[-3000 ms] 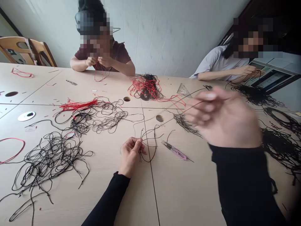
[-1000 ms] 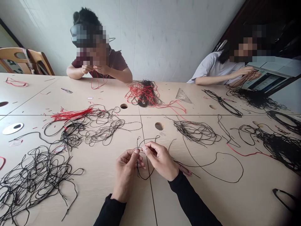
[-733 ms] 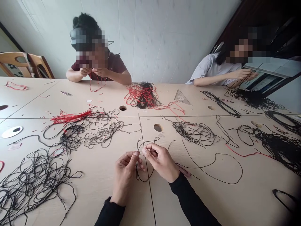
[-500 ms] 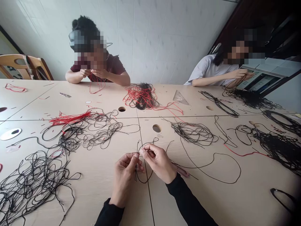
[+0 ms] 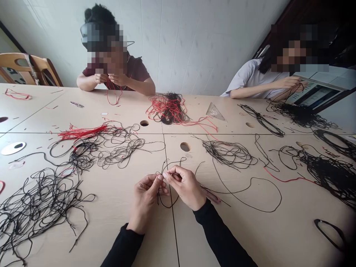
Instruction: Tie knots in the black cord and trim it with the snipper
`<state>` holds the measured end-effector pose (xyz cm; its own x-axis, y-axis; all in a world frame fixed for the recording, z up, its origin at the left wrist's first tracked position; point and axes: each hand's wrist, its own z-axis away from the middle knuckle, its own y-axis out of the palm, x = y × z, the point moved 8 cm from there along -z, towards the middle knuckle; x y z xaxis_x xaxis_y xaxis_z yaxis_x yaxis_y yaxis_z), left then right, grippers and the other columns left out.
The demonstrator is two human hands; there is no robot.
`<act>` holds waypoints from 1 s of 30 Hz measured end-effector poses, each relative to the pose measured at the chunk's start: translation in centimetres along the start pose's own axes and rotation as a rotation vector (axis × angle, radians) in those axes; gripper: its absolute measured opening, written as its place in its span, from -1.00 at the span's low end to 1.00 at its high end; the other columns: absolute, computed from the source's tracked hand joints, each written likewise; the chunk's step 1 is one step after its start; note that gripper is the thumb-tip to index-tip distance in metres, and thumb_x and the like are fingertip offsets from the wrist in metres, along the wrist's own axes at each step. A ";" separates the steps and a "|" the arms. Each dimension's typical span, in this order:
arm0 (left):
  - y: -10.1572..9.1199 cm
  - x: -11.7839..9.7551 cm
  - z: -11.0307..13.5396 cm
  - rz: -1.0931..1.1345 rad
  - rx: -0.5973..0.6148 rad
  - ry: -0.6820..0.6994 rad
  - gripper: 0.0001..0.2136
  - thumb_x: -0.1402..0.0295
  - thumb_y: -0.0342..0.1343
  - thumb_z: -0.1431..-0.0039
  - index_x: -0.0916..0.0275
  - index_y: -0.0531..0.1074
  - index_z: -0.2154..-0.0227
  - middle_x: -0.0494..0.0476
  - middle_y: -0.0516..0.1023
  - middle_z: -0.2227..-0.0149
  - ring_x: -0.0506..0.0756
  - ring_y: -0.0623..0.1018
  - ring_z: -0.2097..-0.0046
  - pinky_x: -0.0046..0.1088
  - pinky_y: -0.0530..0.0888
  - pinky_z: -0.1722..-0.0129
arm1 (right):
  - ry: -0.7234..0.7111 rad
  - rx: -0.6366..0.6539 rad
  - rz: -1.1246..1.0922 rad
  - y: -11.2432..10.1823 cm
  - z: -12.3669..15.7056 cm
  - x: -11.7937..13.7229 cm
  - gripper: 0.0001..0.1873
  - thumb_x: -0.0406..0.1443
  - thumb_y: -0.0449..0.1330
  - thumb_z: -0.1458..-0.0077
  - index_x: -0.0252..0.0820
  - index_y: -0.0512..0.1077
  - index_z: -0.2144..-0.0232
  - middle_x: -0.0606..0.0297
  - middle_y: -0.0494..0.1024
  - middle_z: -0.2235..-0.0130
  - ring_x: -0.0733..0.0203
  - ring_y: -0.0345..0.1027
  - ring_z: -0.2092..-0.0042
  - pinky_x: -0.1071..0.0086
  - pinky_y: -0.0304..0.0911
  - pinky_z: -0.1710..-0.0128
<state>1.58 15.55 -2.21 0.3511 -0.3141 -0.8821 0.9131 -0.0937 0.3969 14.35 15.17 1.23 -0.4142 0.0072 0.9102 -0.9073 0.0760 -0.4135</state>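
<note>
My left hand (image 5: 146, 198) and my right hand (image 5: 185, 185) meet just above the table's front middle, both pinching one thin black cord (image 5: 164, 200). The cord loops below my fingertips and its loose ends curl up behind them. A long strand of black cord (image 5: 250, 193) trails off to the right across the tabletop. Under my right wrist lies a pink-handled thread snipper (image 5: 210, 194), partly hidden.
Tangled black cords (image 5: 41, 202) cover the left. Red cords (image 5: 82, 131) and more black tangles (image 5: 229, 152) lie further back. Two other people sit at the far side (image 5: 116, 74) (image 5: 264, 79), each handling cord. A clear triangle ruler (image 5: 214, 110) and cable holes (image 5: 185, 147) mark the tabletop.
Three seconds ago my right hand was raised high, pulling cord; it has come down to join my left hand at the loop. Over the last second both hands stay pinched together.
</note>
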 end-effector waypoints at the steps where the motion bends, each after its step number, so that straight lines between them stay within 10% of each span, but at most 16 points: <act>1: 0.0 0.0 0.0 -0.004 0.003 0.000 -0.74 0.20 0.32 -0.02 0.33 0.50 0.43 0.05 0.52 0.50 -0.01 0.51 0.51 -0.48 0.48 0.42 | 0.001 0.007 -0.005 0.0 0.0 0.0 -0.73 -0.13 0.16 -0.15 -0.18 0.39 0.48 0.47 0.13 0.61 0.34 -0.03 0.54 0.42 -0.02 0.53; 19: 0.0 -0.1 0.1 -0.049 0.008 0.009 -0.76 0.22 0.29 -0.04 0.30 0.44 0.45 0.03 0.50 0.53 -0.02 0.50 0.55 -0.49 0.46 0.45 | 0.085 0.051 -0.335 0.8 -0.6 -1.5 -0.65 -0.04 0.22 -0.08 -0.24 0.43 0.42 0.45 0.18 0.57 0.36 -0.01 0.51 0.43 0.00 0.51; 30: -0.1 -0.1 -0.2 0.069 0.041 0.023 -0.78 0.24 0.27 -0.07 0.32 0.46 0.44 0.03 0.48 0.47 -0.03 0.48 0.50 -0.46 0.50 0.42 | 0.057 0.125 -0.249 0.9 0.0 -0.9 -0.69 -0.09 0.22 -0.10 -0.26 0.48 0.33 0.27 0.55 0.40 0.26 0.38 0.38 0.39 0.29 0.35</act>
<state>1.50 15.76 -2.20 0.4184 -0.2995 -0.8575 0.8772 -0.1115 0.4670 13.90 15.27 -0.01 -0.1763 0.0604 0.9825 -0.9839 -0.0414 -0.1740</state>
